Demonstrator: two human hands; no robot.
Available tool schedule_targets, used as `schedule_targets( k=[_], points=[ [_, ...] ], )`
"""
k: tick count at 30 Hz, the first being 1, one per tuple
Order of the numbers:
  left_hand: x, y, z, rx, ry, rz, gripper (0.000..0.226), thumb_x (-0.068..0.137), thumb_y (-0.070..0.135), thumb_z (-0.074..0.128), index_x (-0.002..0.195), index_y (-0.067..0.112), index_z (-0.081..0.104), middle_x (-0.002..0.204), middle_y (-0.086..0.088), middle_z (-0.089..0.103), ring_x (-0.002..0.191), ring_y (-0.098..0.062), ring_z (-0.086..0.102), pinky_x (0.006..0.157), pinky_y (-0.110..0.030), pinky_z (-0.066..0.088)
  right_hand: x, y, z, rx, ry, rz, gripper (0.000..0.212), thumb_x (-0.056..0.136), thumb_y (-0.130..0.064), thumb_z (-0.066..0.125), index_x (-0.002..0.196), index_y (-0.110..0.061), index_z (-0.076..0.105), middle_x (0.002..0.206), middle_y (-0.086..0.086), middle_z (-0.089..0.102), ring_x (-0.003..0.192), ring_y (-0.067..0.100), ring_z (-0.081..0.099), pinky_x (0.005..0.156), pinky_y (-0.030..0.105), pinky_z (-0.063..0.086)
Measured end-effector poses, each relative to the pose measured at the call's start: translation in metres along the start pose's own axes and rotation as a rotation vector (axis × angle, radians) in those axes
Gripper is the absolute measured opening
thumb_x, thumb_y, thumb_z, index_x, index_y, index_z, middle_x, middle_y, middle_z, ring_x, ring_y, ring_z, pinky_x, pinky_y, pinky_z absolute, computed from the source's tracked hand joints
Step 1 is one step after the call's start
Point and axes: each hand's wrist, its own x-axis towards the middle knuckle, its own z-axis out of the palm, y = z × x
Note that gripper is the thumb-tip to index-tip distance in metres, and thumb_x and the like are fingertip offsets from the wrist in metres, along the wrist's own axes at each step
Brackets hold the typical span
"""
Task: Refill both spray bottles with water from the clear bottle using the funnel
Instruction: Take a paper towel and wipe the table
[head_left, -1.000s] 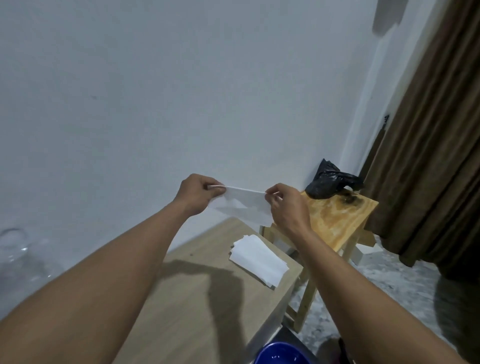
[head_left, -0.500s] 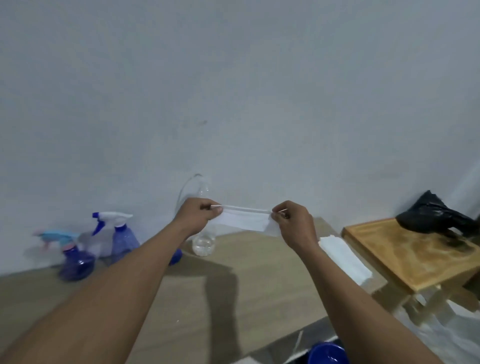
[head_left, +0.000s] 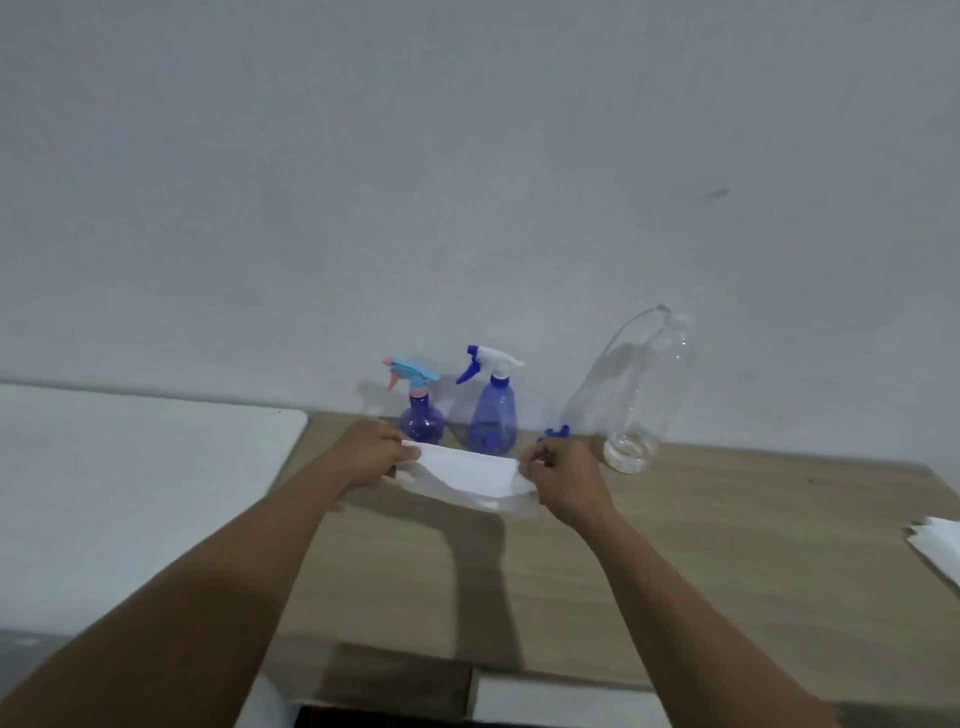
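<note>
- Left grip (head_left: 382, 454) and right grip (head_left: 563, 475) each pinch one end of a white paper sheet (head_left: 467, 475), held stretched just above the desk (head_left: 727, 545).
- The teal-topped spray bottle (head_left: 422, 421) and white-topped spray bottle (head_left: 493, 415) stand side by side at the far edge, by the wall.
- The clear bottle (head_left: 636, 395) is further right, with just a bit of water at the bottom.
- A blue piece (head_left: 557, 431) peeks out behind the right grip, can't tell what it is.
- There's a stack of white sheets (head_left: 943, 551) at the desk's right edge.

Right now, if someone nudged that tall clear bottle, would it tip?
The clear bottle stands tall with only a little water at its bottom, so probably light and easily tipped. It looks like thin plastic, likely denting, not shattering.
</note>
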Motion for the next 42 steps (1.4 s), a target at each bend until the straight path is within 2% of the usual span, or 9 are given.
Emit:
schedule_targets(
  k=[4,10,14,20,24,27,33,37,42],
  points=[
    [0.015,-0.038,-0.029,0.034,0.023,-0.084,0.015,0.087,0.012,0.071,0.075,0.007,0.064,0.07,-0.008,0.059,0.054,-0.016,0.05,0.047,-0.02,0.036,0.015,-0.004,0.054,0.069,-0.104,0.102,0.011,0.086,-0.01,0.069,0.076,-0.014,0.072,0.078,0.002,0.07,0.073,0.024,0.068,0.071,0.048,0.063],
    [0.061,-0.096,-0.028,0.221,0.121,-0.086,0.021,0.086,0.035,0.068,0.073,0.019,0.063,0.093,-0.011,0.072,0.079,-0.021,0.065,0.074,-0.029,0.05,0.04,0.005,0.125,-0.108,-0.08,0.073,0.015,0.094,-0.013,0.061,0.103,-0.019,0.072,0.106,0.0,0.072,0.101,0.018,0.066,0.081,0.026,0.047],
    [0.075,-0.134,-0.001,0.54,0.391,0.135,0.038,0.095,0.038,0.052,0.132,0.029,0.057,0.13,-0.001,0.065,0.115,-0.025,0.063,0.101,-0.043,0.05,0.043,0.014,0.169,-0.311,0.022,-0.095,0.04,0.096,-0.015,0.06,0.136,-0.018,0.055,0.135,0.003,0.058,0.123,0.023,0.056,0.099,0.036,0.049],
    [0.075,-0.184,0.02,0.936,0.038,0.37,0.061,0.102,0.042,0.009,0.155,0.019,0.03,0.162,-0.003,0.027,0.15,-0.022,0.029,0.121,-0.046,0.02,0.024,0.039,0.24,-0.522,-0.154,-0.301,0.06,0.067,-0.001,0.079,0.125,0.005,0.063,0.13,0.028,0.063,0.124,0.043,0.06,0.105,0.051,0.047],
    [0.082,-0.199,0.009,1.0,-0.014,0.353,0.086,0.088,0.06,-0.022,0.158,0.025,0.013,0.165,0.001,0.011,0.153,-0.021,0.016,0.121,-0.051,0.015,0.019,0.04,0.263,-0.672,-0.177,-0.296,0.053,0.094,-0.03,0.05,0.133,0.003,0.061,0.135,0.03,0.059,0.129,0.043,0.056,0.106,0.052,0.045],
    [0.082,-0.195,0.006,1.058,-0.024,0.341,0.07,0.096,0.058,-0.01,0.156,0.026,0.008,0.165,-0.003,0.016,0.152,-0.025,0.023,0.118,-0.058,0.02,0.021,0.043,0.26,-0.708,-0.157,-0.326,0.06,0.098,-0.035,0.032,0.138,0.002,0.058,0.14,0.029,0.055,0.133,0.042,0.053,0.109,0.05,0.042],
    [0.087,-0.184,0.024,1.07,-0.006,0.333,0.081,0.076,0.066,-0.037,0.149,0.034,-0.023,0.162,0.002,-0.021,0.153,-0.022,-0.013,0.121,-0.051,-0.008,0.034,0.065,0.231,-0.714,-0.255,-0.388,0.074,0.1,-0.044,0.008,0.156,0.0,0.025,0.162,0.027,0.021,0.152,0.039,0.019,0.12,0.046,0.004],
    [0.095,-0.163,0.053,1.083,-0.033,0.377,0.082,0.082,0.062,-0.031,0.153,0.021,-0.017,0.165,-0.001,-0.013,0.154,-0.02,-0.011,0.122,-0.046,-0.008,0.038,0.076,0.197,-0.704,-0.293,-0.379,0.084,0.091,-0.05,-0.008,0.159,-0.002,0.006,0.166,0.024,0.001,0.155,0.037,0.001,0.118,0.042,-0.011],
    [0.097,-0.131,0.091,1.07,-0.095,0.373,0.081,0.088,0.062,-0.017,0.157,0.018,-0.013,0.166,-0.001,-0.013,0.154,-0.018,-0.009,0.124,-0.046,-0.005,0.045,0.097,0.151,-0.747,-0.356,-0.349,0.069,0.108,-0.044,0.02,0.16,-0.005,-0.004,0.166,0.021,-0.009,0.155,0.033,-0.009,0.117,0.038,-0.015]
  ],
)
